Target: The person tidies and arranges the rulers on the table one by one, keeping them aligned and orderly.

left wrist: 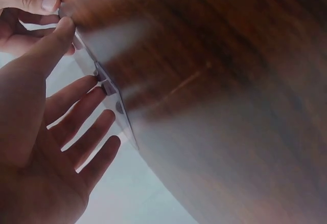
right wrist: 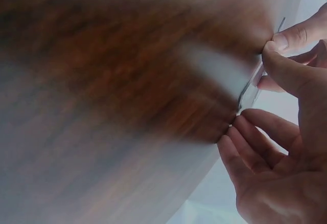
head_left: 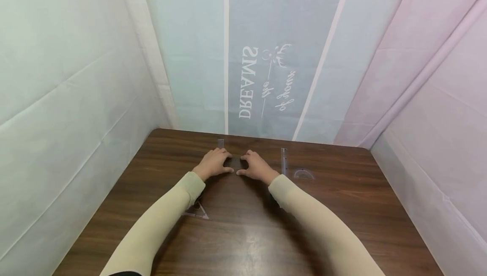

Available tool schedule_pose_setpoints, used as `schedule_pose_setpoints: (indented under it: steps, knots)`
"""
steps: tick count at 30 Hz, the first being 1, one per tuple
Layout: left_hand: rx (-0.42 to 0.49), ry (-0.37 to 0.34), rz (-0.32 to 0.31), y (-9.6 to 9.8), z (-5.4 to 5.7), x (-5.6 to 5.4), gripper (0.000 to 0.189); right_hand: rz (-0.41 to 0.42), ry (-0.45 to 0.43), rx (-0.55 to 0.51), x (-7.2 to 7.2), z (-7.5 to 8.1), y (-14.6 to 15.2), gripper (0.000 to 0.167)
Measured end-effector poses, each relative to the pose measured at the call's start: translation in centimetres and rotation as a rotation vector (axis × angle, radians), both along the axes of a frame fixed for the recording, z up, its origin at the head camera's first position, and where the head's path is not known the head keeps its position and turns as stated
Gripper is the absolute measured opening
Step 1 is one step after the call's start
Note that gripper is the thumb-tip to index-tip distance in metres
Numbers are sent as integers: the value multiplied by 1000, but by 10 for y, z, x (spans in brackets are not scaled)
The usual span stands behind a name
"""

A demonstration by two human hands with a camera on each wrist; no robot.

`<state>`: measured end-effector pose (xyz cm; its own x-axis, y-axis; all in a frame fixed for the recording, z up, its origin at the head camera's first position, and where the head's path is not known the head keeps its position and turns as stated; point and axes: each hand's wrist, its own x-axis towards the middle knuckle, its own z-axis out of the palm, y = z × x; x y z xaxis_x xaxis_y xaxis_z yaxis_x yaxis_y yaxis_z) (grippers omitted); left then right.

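My left hand (head_left: 214, 164) and right hand (head_left: 259, 168) face each other near the table's far edge, thumb tips close together. Between them is a clear, flat plastic piece (left wrist: 114, 104), seen nearly edge-on in the left wrist view; its exact kind I cannot tell. The left thumb is at one end of it and the left fingertips meet its face, fingers spread. In the right wrist view, the right thumb and bent fingers hold the piece (right wrist: 248, 97) along its edge. Just beyond the left fingers shows the end of a clear ruler-like strip (head_left: 220, 143).
A clear ruler (head_left: 284, 160) lies right of the right hand, with a clear protractor (head_left: 303, 174) beside it. Partly covered by the left forearm is a clear set square (head_left: 198, 215). Fabric curtains (head_left: 190, 56) enclose the brown wooden table (head_left: 243, 233) behind and on both sides.
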<state>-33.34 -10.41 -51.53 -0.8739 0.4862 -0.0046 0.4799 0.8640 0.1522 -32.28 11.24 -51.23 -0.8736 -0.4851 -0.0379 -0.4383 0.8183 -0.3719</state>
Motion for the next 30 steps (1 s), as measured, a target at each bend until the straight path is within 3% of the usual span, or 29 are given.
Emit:
schedule_pose_setpoints:
  steps: [22, 30]
  knots:
    - [24, 67, 35, 10, -1, 9, 47, -31, -4, -35, 2, -7, -1, 65]
    - [18, 82, 34, 14, 2, 6, 46, -34, 18, -34, 1, -4, 1, 62]
